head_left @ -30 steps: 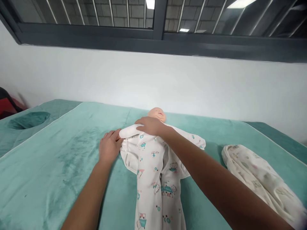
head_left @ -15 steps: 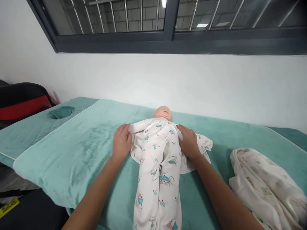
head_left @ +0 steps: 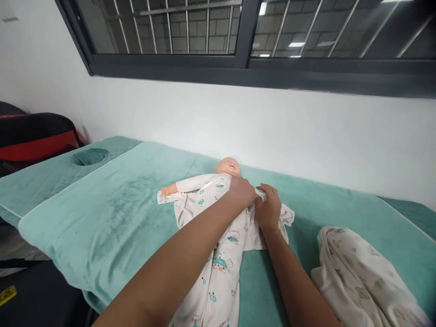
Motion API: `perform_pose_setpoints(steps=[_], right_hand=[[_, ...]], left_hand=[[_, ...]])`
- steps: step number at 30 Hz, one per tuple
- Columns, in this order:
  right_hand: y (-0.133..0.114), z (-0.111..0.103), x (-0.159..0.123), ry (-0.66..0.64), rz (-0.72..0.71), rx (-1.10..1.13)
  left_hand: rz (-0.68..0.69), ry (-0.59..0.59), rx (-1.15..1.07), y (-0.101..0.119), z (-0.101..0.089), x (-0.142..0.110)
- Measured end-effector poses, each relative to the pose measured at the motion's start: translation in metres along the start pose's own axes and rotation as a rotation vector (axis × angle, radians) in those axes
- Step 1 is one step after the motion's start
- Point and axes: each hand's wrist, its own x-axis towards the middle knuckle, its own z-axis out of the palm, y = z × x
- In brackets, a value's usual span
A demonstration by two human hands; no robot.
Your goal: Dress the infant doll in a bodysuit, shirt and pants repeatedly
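A baby doll (head_left: 229, 167) lies face up on the green bed cover, dressed in a white patterned baby outfit (head_left: 223, 261). Its bare hand (head_left: 169, 189) pokes from a plain white sleeve on the left, beside a spread printed sleeve (head_left: 163, 197). My left hand (head_left: 241, 191) reaches across the doll's chest, fingers curled at the clothing by the shoulder on the right. Close beside it, my right hand (head_left: 269, 206) is closed around white cloth at the doll's other arm. That arm is hidden, and my left fingertips are mostly out of sight.
The green-covered bed (head_left: 129, 218) has a round face hole (head_left: 89, 156) at its left end. A crumpled white patterned cloth (head_left: 364, 277) lies at the right. Behind stand a white wall and a dark-framed window (head_left: 245, 63); a black and red chair (head_left: 37, 141) is at far left.
My left hand has moved right from the doll's left-side arm, across its chest. That doll hand now shows out of the sleeve. My right hand stays at the other side, fingers drawn onto the cloth.
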Motion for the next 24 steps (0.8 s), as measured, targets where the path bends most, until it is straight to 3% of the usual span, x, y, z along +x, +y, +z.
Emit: perform_pose_setpoints(steps=[4,8,15,24], right_hand=[[0.004,0.001,0.003,-0.05,0.05,0.003],[0.006,-0.004,0.008,-0.159,0.107,0.002],[-0.004,-0.014,0.012,-0.161,0.283,0.037],[0.016,-0.024,0.023,-0.141,0.531,0.432]], left_hand=[[-0.035,-0.107,0.039,0.008,0.009,0.023],[-0.065,-0.117,0.052,0.009,0.01,0.027],[-0.12,-0.04,0.093,0.003,-0.006,0.005],[-0.168,0.044,0.126,-0.019,-0.042,-0.028]])
